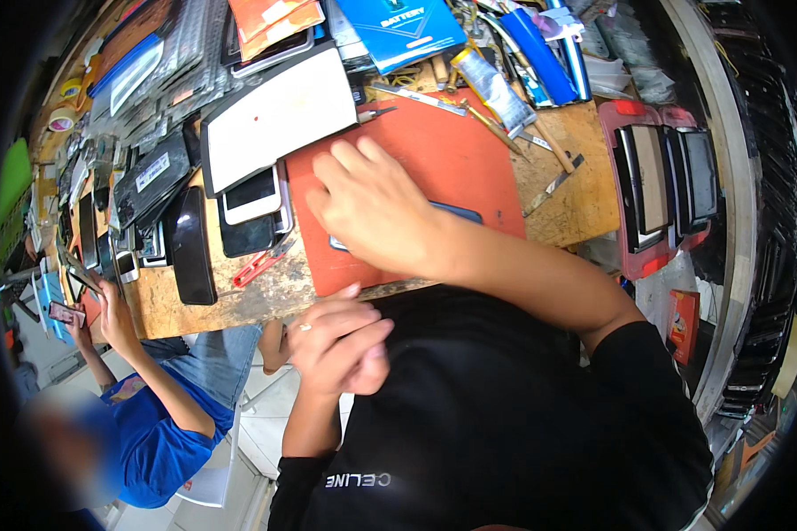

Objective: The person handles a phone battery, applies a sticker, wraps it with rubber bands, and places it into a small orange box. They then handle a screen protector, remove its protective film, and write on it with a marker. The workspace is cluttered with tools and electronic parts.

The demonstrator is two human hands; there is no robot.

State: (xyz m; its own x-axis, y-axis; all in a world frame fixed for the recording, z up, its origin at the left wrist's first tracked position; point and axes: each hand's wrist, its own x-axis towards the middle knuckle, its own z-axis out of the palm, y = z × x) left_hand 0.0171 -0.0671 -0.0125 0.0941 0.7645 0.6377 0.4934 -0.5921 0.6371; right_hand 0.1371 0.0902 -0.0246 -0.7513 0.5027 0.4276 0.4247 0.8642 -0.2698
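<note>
My right hand (372, 208) is over the red work mat (469, 159), its fingers curled down near the white pad; what they hold, if anything, is hidden. Beneath that hand and forearm lies a flat phone-like device (459, 212) with a dark blue edge, mostly covered. At the mat's front edge, close to my body, my left hand (341, 341) hovers with its fingers loosely curled in and nothing visible in them. A ring shows on one finger. Just beyond my right hand, a dark pointed tool (377, 114) rests by the white pad (283, 111).
Left of the mat are a red cutter (261, 264), a white phone (252, 196) and a black phone panel (191, 252). Tools and a blue box (403, 31) crowd the back. A red tray (624, 190) stands right. Another person in a blue shirt (155, 442) sits left, holding a phone.
</note>
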